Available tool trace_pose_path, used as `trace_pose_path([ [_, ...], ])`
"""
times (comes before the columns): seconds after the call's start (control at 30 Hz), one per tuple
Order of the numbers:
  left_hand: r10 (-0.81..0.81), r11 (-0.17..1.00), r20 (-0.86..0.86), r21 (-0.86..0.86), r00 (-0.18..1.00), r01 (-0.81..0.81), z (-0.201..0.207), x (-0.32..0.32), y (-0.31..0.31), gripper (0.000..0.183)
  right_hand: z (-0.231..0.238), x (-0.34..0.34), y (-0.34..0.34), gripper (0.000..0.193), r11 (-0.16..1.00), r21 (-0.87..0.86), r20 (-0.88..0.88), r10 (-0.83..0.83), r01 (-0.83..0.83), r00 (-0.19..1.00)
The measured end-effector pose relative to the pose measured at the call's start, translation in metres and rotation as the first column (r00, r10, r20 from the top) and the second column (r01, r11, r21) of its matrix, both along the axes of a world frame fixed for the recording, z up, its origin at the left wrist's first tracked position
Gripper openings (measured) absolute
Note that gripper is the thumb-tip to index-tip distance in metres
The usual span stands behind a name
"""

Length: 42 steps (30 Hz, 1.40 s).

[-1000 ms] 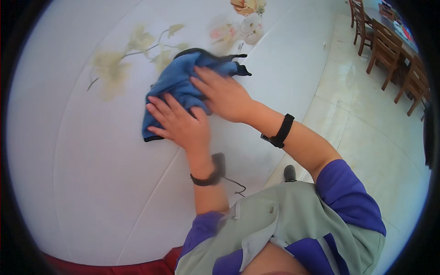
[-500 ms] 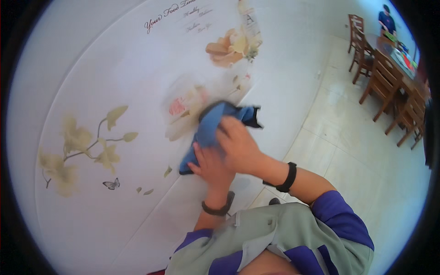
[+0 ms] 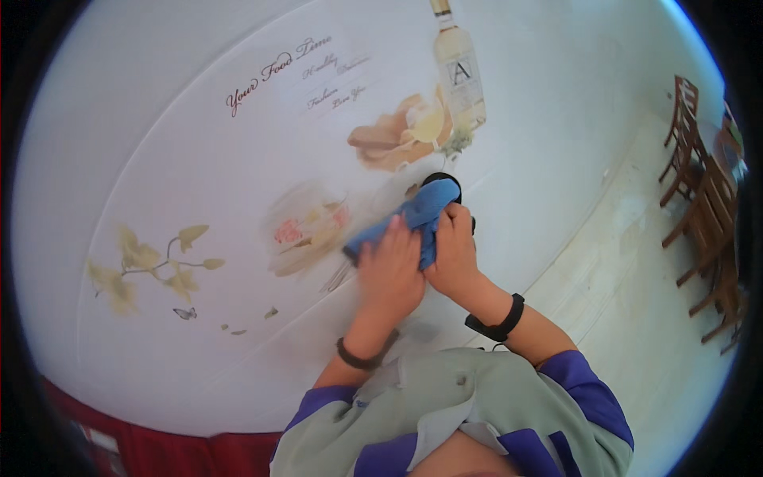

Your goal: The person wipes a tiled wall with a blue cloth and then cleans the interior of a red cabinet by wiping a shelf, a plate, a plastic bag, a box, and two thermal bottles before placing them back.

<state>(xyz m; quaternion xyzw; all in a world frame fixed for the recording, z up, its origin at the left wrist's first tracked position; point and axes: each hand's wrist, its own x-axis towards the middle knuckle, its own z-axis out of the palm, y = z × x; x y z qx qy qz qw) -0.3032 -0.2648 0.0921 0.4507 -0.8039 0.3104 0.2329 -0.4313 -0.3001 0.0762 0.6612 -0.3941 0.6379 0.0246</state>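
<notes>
A blue cloth (image 3: 430, 208) with black edging lies bunched against a white surface printed with flowers and food pictures. My right hand (image 3: 455, 256) is closed on the cloth's right end, its fingers bent into the fabric. My left hand (image 3: 391, 277), a little blurred, rests on the cloth's left part with its fingers stretched out. Part of the cloth is hidden under both hands. A printed pink flower (image 3: 288, 232) lies left of the cloth, and a printed bottle (image 3: 461, 75) stands above it.
Several wooden chairs (image 3: 710, 208) stand at the far right, by a table partly cut off at the rim. Pale floor tiles (image 3: 592, 274) run between them and the white surface. Dark red fabric (image 3: 183, 453) shows along the lower left.
Both hands and the cloth have moved right across the surface. The cloth is more bunched, and my left hand lies further up on it. The view has turned, leaving the distant person out of sight.
</notes>
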Motion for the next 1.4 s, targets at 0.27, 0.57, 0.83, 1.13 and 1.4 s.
trace_pose_path([
  [0.27, 0.253, 0.851, -0.320, -0.375, 0.913, -0.367, 0.085, -0.027, -0.017, 0.062, 0.110, -0.042, -0.044, 0.052, 0.886, -0.444, -0.144, 0.075, -0.132, 0.987],
  [0.57, 0.426, 0.810, -0.297, -0.296, 0.855, -0.506, -0.017, -0.107, -0.062, 0.067, 0.023, -0.099, -0.075, 0.032, 0.928, -0.326, -0.286, 0.085, -0.181, 0.954],
  [0.83, 0.348, 0.857, -0.304, -0.281, 0.887, -0.432, 0.034, -0.124, -0.060, 0.051, 0.071, -0.129, -0.094, 0.038, 0.875, -0.374, -0.488, 0.096, -0.307, 0.868],
  [1.13, 0.207, 0.778, -0.287, -0.531, 0.935, -0.336, 0.166, -0.182, -0.112, 0.064, 0.197, -0.166, -0.116, 0.045, 0.829, -0.556, -0.185, -0.182, 0.050, 0.966],
  [1.4, 0.262, 0.738, -0.451, -0.476, 0.853, -0.478, 0.069, -0.134, -0.089, 0.058, 0.144, -0.111, -0.090, 0.045, 0.780, -0.515, -0.435, 0.121, -0.356, 0.892],
])
